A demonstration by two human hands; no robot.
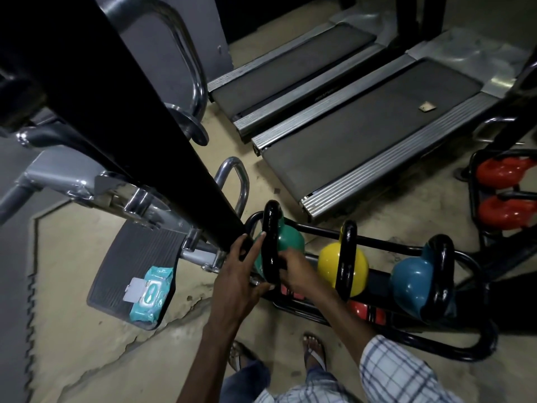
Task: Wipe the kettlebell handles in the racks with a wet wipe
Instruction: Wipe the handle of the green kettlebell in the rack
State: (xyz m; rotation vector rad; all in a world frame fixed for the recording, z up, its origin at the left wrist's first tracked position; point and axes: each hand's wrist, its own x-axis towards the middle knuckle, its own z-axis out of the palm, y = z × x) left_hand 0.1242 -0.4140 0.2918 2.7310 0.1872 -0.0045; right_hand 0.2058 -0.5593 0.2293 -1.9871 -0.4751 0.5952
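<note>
Down over the floor rack (465, 356), leaning in on the green kettlebell (290, 239) at its left end; bracing the black handle (268, 248) with the left hand (241, 271), fingers spread and fairly straight, forefinger laid up the near side of the loop, thumb down at its foot; coming in from the other side with the right hand (293, 269), fingers curled in against the lower part of the handle; cannot tell whether clamped on the bar itself or pinching a wipe against it; no wipe to be made out in either hand, hidden there if anywhere.

Over to the left, the wet wipe pack (151, 295), lying on a ribbed foot pedal (130, 257), lid flipped up, well apart from both hands.

On progress: looks like early going, probably the first bell of this row; nothing to mark the yellow kettlebell (331, 263) or the blue kettlebell (412, 283) as done, both upright beside the green one, handles glossy black, no telling wiped from unwiped.

Left to do, by the look of it: those two handles; the lower-tier red kettlebell (363, 309), half hidden under the top row; then the red pair (499, 170) in the second rack (476, 199), off to the right.
</note>
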